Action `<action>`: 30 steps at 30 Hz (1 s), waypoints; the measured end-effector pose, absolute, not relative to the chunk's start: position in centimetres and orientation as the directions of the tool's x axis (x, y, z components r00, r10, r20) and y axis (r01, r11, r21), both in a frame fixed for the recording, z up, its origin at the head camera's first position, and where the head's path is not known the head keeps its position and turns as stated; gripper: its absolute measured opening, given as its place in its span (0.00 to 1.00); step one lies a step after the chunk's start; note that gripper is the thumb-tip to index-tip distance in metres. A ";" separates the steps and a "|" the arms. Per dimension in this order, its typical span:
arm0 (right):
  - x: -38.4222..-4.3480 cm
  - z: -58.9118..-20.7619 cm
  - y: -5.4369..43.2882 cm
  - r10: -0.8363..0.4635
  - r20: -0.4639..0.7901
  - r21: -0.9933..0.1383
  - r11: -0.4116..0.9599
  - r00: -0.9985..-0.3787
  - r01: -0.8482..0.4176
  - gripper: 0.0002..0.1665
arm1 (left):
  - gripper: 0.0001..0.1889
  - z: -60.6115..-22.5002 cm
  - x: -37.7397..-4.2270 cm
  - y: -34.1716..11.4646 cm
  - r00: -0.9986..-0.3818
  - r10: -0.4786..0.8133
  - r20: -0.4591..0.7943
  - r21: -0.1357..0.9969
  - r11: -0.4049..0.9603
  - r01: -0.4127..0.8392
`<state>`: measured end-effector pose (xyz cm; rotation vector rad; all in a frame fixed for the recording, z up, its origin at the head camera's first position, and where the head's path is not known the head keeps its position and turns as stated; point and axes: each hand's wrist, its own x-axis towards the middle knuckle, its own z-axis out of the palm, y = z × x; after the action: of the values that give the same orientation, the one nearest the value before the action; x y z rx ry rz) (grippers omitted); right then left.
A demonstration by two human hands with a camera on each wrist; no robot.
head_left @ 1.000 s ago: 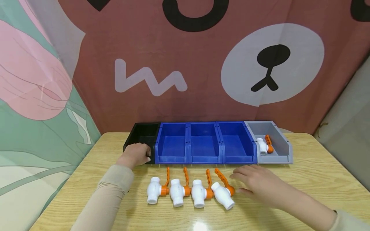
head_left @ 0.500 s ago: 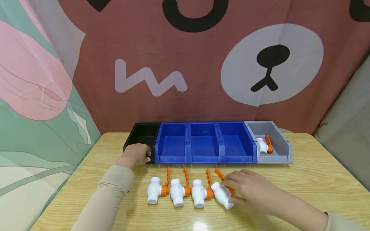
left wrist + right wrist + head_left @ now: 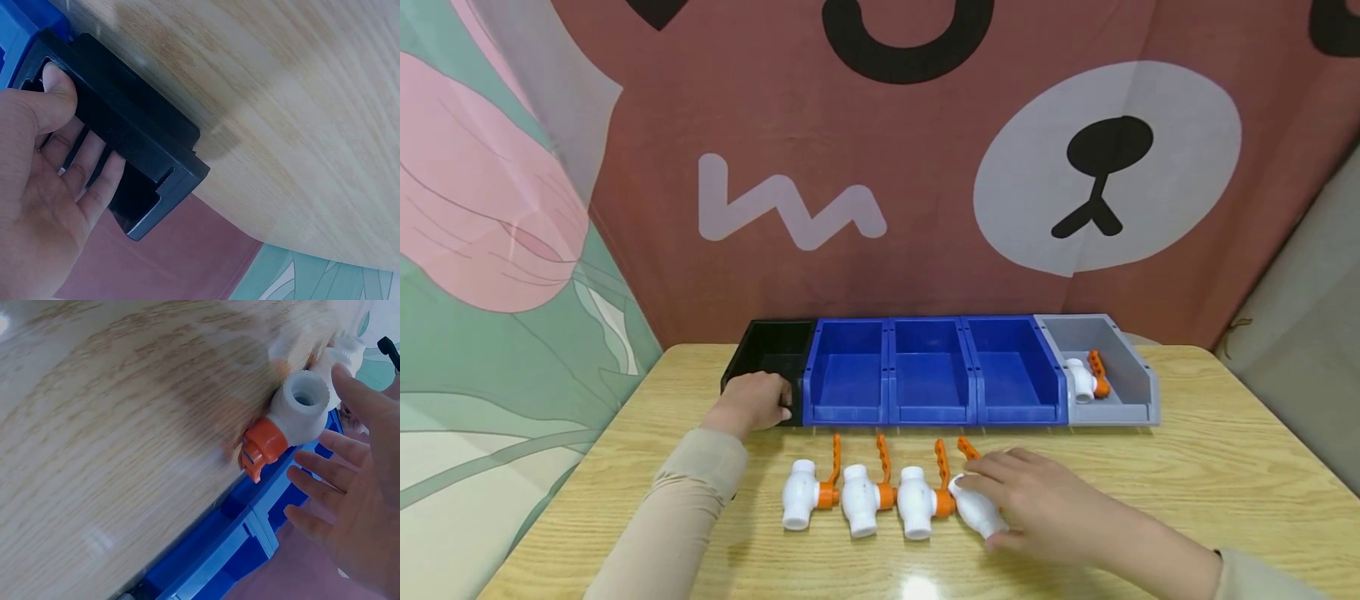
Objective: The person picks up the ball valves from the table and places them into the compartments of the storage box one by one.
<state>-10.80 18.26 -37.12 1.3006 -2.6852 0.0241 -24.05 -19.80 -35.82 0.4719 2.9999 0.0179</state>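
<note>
My left hand (image 3: 749,403) grips the front rim of the black bin (image 3: 777,362); in the left wrist view the thumb is on one side of the rim (image 3: 119,119) and the fingers reach inside. Several white ball valves with orange handles lie in a row on the table. Over the rightmost ball valve (image 3: 976,510), which is tilted, hovers my right hand (image 3: 1037,505), partly hiding its orange handle. The right wrist view has the fingers spread and loosely bent beside that valve (image 3: 289,422), without closing round it. Other valves (image 3: 916,502) stand to its left.
Three blue bins (image 3: 928,413) adjoin the black one, and a grey bin (image 3: 1116,412) ends the row at the right. Inside the grey bin lies another ball valve (image 3: 1081,382). A printed cloth (image 3: 925,250) hangs behind the wooden table (image 3: 1217,467).
My right hand has moved left from beside the rightmost ball valve to over it, covering part of its handle. The left hand stays on the black bin.
</note>
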 end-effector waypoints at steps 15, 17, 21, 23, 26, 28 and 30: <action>-11.2 -38.3 17.9 -0.755 0.018 -0.066 0.653 -0.655 -0.754 0.51 | 0.04 -35.7 -23.8 -19.6 -0.949 0.292 -0.120 0.006 0.956 0.294; -11.2 -38.4 17.9 -0.757 0.023 -0.061 0.651 -0.653 -0.757 0.51 | 0.04 -35.7 -23.8 -19.6 -0.949 0.289 -0.123 0.004 0.957 0.291; -11.2 -38.5 17.7 -0.756 0.033 -0.044 0.652 -0.653 -0.757 0.51 | 0.04 -35.8 -23.9 -19.8 -0.949 0.290 -0.123 0.000 0.956 0.292; -11.1 -38.5 17.6 -0.754 0.031 -0.043 0.655 -0.656 -0.755 0.50 | 0.05 -35.9 -24.0 -19.9 -0.948 0.293 -0.122 0.002 0.955 0.295; -11.1 -38.3 17.5 -0.747 0.013 -0.051 0.663 -0.664 -0.747 0.50 | 0.05 -36.0 -24.1 -19.9 -0.947 0.297 -0.119 0.008 0.954 0.298; -11.2 -38.1 17.4 -0.746 0.004 -0.054 0.665 -0.666 -0.745 0.49 | 0.04 -36.0 -24.1 -19.9 -0.947 0.301 -0.114 0.013 0.953 0.302; -11.2 -38.0 17.4 -0.747 0.001 -0.052 0.664 -0.665 -0.746 0.49 | 0.04 -35.9 -24.1 -19.9 -0.946 0.305 -0.110 0.017 0.952 0.305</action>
<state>-11.21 17.40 -38.03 1.2934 -2.8837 0.0753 -24.11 -19.86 -35.93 0.4685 2.9937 -0.0010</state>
